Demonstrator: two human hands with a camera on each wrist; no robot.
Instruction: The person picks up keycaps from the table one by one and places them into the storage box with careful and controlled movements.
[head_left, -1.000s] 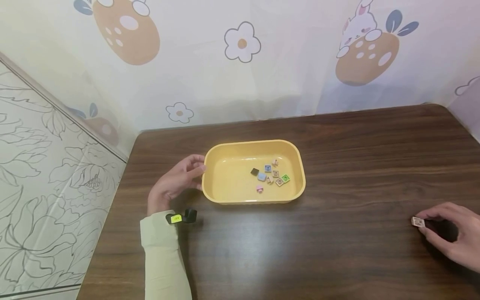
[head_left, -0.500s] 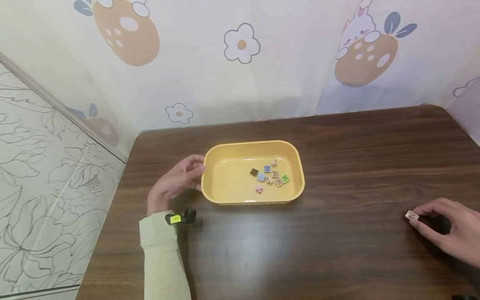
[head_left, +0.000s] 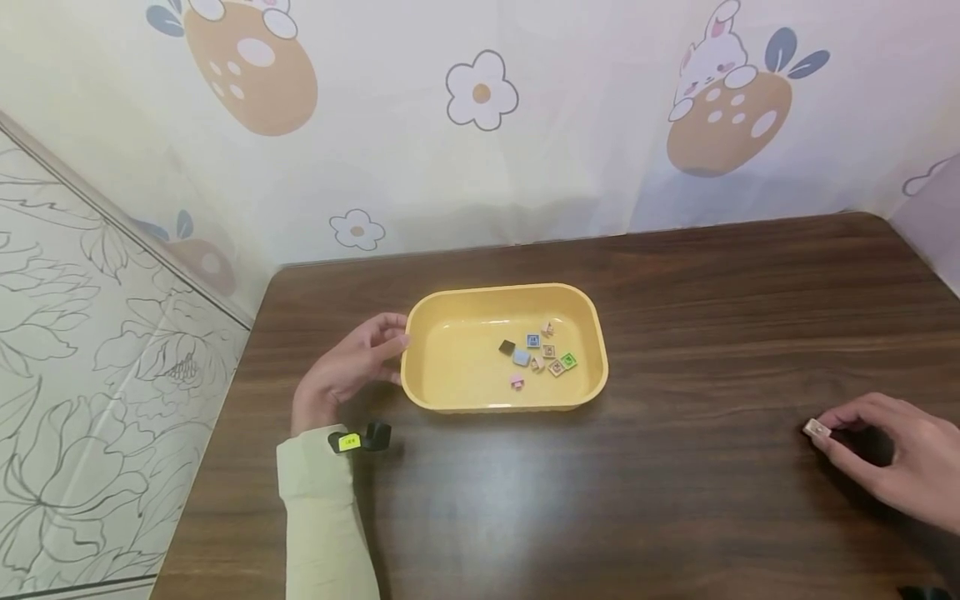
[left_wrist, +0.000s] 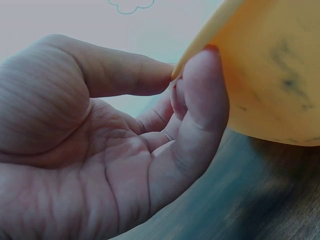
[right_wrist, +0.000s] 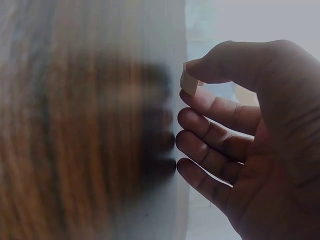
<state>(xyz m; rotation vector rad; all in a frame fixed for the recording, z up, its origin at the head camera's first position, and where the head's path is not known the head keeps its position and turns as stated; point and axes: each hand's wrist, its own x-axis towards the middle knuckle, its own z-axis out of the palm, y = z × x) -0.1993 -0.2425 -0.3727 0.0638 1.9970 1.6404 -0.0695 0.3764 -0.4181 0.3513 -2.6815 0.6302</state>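
Observation:
My left hand (head_left: 348, 364) holds the left rim of a yellow plastic tub (head_left: 450, 367). In the left wrist view its thumb lies along the rim, with curled fingers against the tub's outer wall (left_wrist: 280, 95). Far to the right, my right hand (head_left: 896, 450) pinches a small beige keycap (head_left: 816, 428) between thumb and index finger, close over the table. The right wrist view shows that keycap (right_wrist: 189, 83) edge-on, the other fingers loosely bent below it. Several keycaps lie in the tub's right half, including a blue one (head_left: 533, 341), a green one (head_left: 568, 360) and a black one (head_left: 507, 347).
The tub stands on a dark wood-grain table (head_left: 675, 500). Behind the table rises a wall covering (head_left: 420, 142) printed with rabbits and flowers. A white panel with line-drawn flowers (head_left: 97, 400) borders the left side.
My right hand has slid a little to the left and away from me with the keycap, which has turned slightly. The left hand keeps its hold on the tub.

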